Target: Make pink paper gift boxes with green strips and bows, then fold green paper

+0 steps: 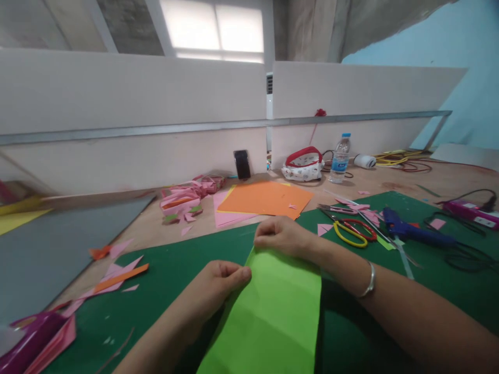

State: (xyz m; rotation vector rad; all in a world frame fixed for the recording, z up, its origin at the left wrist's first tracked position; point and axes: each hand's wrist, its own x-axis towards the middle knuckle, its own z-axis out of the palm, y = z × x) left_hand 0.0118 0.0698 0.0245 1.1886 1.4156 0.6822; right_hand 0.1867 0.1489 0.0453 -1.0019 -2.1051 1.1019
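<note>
A bright green sheet of paper (276, 311) with faint creases is held up over the dark green cutting mat (163, 280). My left hand (222, 280) pinches its left edge between thumb and fingers. At the top left corner, my right hand (283, 236) is closed on the paper, its fingers curled over the edge. A bracelet circles my right wrist. The sheet's lower end runs out of view. Beyond my right hand lie orange sheets (265, 198) on top of pink paper (230, 220).
To the right are scissors (351, 232) with red and yellow handles and a blue glue gun (413, 232). A water bottle (340, 161), a pouch (303, 165) and a phone (242, 164) stand at the back. Pink scraps (120, 272) and a purple tool (33, 340) lie left.
</note>
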